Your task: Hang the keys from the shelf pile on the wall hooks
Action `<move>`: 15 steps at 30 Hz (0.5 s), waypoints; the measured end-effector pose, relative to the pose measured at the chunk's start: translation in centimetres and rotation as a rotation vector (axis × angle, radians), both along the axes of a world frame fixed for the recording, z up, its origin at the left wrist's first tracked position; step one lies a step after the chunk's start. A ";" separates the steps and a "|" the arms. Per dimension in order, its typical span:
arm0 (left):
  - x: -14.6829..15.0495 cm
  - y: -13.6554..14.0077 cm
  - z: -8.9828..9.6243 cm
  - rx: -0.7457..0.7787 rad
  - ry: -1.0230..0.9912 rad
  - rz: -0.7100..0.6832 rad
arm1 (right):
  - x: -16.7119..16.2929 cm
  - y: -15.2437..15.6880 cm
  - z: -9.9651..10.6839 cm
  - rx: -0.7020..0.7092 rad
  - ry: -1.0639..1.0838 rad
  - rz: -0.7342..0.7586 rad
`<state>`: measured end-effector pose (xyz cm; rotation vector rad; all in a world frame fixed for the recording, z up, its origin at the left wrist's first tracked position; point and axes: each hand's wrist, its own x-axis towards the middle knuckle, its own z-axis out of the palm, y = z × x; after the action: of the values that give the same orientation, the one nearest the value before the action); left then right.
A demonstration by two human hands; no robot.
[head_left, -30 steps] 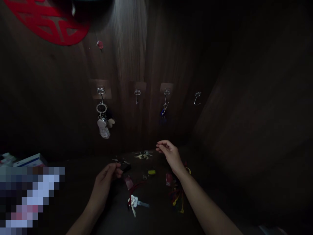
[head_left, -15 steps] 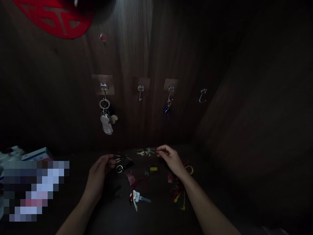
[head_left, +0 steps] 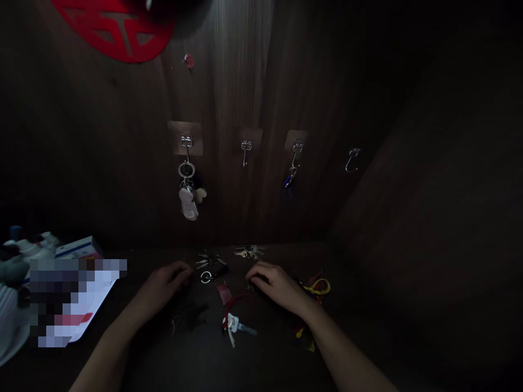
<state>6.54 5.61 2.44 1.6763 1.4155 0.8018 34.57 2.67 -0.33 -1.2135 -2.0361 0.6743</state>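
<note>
Keys on a ring point(head_left: 210, 267) lie on the dark table point(head_left: 368, 337) just past my left hand point(head_left: 165, 283), which rests loosely curled and empty; a red-corded bunch point(head_left: 232, 318) and brass keys point(head_left: 248, 251) lie near. My right hand point(head_left: 273, 283) has dropped since half a second ago, now cupped over something I cannot make out in the gloom.

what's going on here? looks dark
A person has both hands down on a dark shelf among scattered key bunches. The left hand lies beside a black fob with a ring; the right hand rests over a small keyring near a red-corded key bunch. On the wall, four hooks: one holds a white fob bunch, another a blue tag.
</note>
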 end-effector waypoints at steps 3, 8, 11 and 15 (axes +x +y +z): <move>-0.4 0.1 -0.6 0.027 0.081 -0.054 | -0.3 -0.2 -0.1 0.044 -0.068 0.058; -0.3 0.2 -1.0 0.064 0.214 -0.151 | -0.8 -0.4 -0.1 0.084 -0.228 0.110; 0.2 0.2 -1.2 0.120 0.253 -0.202 | -1.1 -0.6 0.0 0.058 -0.305 0.126; 1.2 0.0 -2.4 0.287 0.301 -0.268 | -1.4 -0.7 0.0 0.050 -0.326 0.131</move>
<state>7.73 5.61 0.06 2.2297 1.2735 0.6415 33.19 1.93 -0.31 -1.2326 -2.4034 0.5079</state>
